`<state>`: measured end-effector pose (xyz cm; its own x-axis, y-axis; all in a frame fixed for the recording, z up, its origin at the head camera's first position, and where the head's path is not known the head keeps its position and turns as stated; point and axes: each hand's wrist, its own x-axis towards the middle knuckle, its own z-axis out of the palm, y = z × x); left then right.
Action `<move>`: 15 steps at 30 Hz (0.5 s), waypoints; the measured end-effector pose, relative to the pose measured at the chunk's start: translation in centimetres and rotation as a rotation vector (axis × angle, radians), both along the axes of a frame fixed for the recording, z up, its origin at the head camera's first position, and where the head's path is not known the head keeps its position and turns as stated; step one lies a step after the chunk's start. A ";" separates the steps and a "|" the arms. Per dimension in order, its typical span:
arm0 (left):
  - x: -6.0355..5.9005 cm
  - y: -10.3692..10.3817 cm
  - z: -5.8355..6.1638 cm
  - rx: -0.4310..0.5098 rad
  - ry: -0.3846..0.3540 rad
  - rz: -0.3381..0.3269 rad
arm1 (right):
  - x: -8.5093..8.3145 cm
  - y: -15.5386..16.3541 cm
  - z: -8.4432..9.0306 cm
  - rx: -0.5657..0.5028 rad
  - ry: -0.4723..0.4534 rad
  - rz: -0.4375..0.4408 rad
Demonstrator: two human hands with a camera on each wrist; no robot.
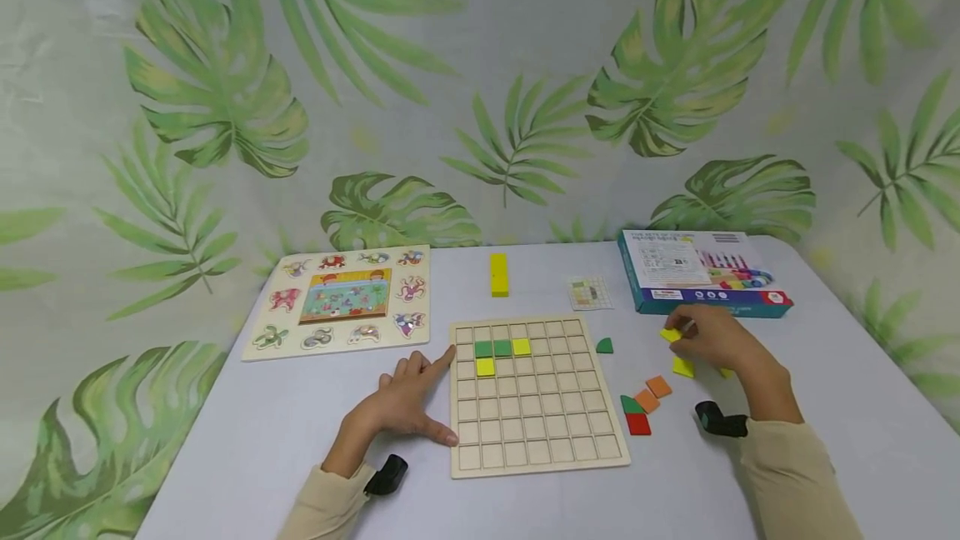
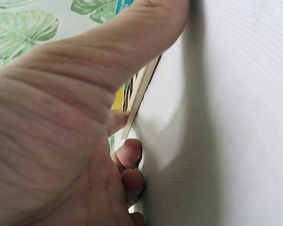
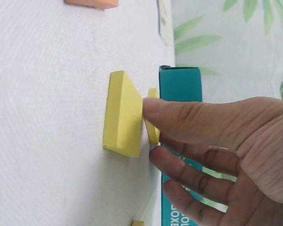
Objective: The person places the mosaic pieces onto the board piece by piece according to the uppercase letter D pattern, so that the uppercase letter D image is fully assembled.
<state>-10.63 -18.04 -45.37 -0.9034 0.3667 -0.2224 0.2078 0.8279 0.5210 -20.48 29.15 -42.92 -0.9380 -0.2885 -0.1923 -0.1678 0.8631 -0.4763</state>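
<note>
- So the yellow tile (image 1: 671, 334) is over on the right side of the table near the teal box (image 1: 738, 298), pinched between the right hand's (image 1: 716, 338) thumb and fingers. Can't tell if it's off the table.
- Another yellow square (image 1: 683, 367) sits just beside that grip, plus one mostly hidden behind the wrist.
- Nearer the person: two orange squares (image 1: 659, 387), a red piece (image 1: 638, 424) and a green quarter-round (image 1: 628, 404). Another green quarter-round (image 1: 604, 346) is beside the grid's right edge.
- The grid board (image 1: 462, 467) has four tiles in it: two green and a yellow across the second row, and a yellow under the left green.
- Left hand (image 1: 405, 398) is spread, thumb and index well apart, both touching the grid's left edge.
- Picture board (image 1: 262, 351) at back left holds sea-creature pieces around a middle scene.
- Can't see inside the box; a paper (image 1: 667, 261) lies on top.
</note>
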 end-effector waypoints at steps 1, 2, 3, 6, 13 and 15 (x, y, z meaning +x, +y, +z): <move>0.0 0.0 0.0 0.001 -0.001 0.001 | 0.0 0.0 0.0 -0.001 0.001 0.001; -0.1 0.0 0.0 -0.001 -0.002 0.003 | 0.0 0.0 0.0 0.000 0.002 0.000; -0.1 0.0 -0.1 -0.004 -0.001 0.003 | 0.0 0.0 0.0 0.000 0.004 -0.001; -0.1 0.1 -0.1 -0.007 -0.005 0.004 | -0.1 0.1 0.0 0.001 0.011 0.001; -0.1 0.1 0.0 -0.026 -0.010 -0.002 | -0.4 0.1 -0.4 -0.005 0.009 -0.008; -0.1 0.0 0.1 -0.032 -0.007 0.002 | -0.3 -0.2 -0.3 -0.007 0.005 -0.008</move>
<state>-10.71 -18.03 -45.32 -0.9023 0.3576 -0.2408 0.2025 0.8446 0.4955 -20.76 28.94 -43.22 -0.9412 -0.2823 -0.1856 -0.1633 0.8611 -0.4815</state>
